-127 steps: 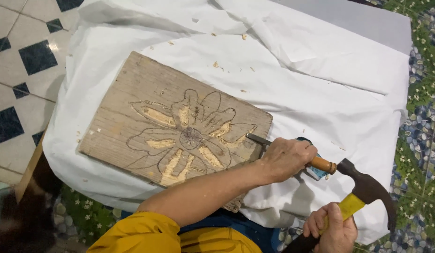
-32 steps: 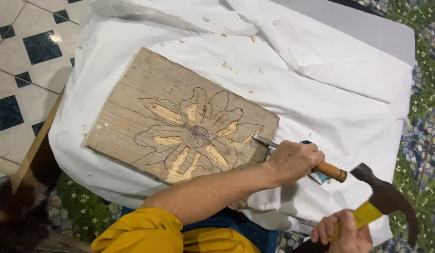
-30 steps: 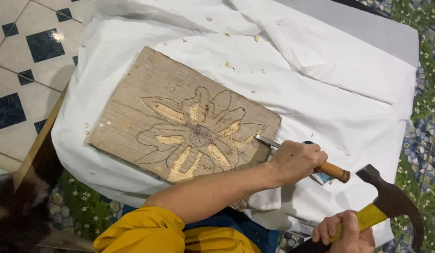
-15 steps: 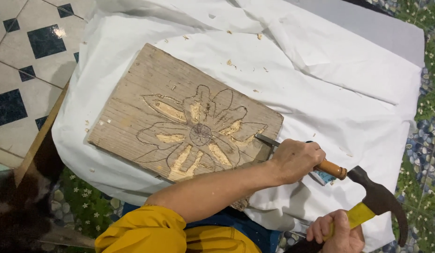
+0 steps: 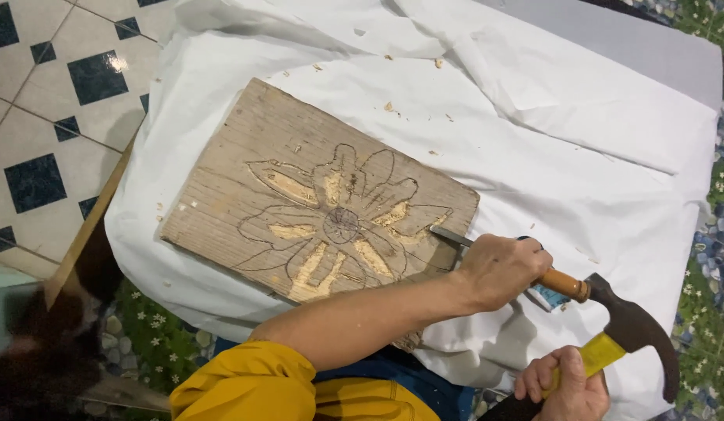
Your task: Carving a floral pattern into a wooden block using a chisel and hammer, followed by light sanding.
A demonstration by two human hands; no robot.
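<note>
A weathered wooden board [image 5: 245, 187] with a flower outline partly carved into it lies on a white cloth [image 5: 580, 171]. My left hand [image 5: 498, 269] is shut around a chisel with an orange-brown wooden handle [image 5: 563, 284]. The chisel's metal blade [image 5: 448, 236] rests on the board's right edge, by a petal. My right hand [image 5: 565, 386], at the bottom right, grips the yellow handle of a hammer. The hammer's dark head [image 5: 635, 327] sits right against the butt of the chisel handle. My left arm, in a yellow sleeve [image 5: 245, 386], crosses below the board.
Wood chips [image 5: 389, 107] are scattered over the cloth above the board. A small blue object [image 5: 547, 296] lies under the chisel handle. Blue-and-white floor tiles [image 5: 50, 101] are at left, a flower-patterned floor [image 5: 713, 257] at right. A wooden strip [image 5: 89, 226] shows along the cloth's left edge.
The hammer has swung in from farther right and now meets the chisel's handle end. My left hand keeps the chisel at the same spot on the board.
</note>
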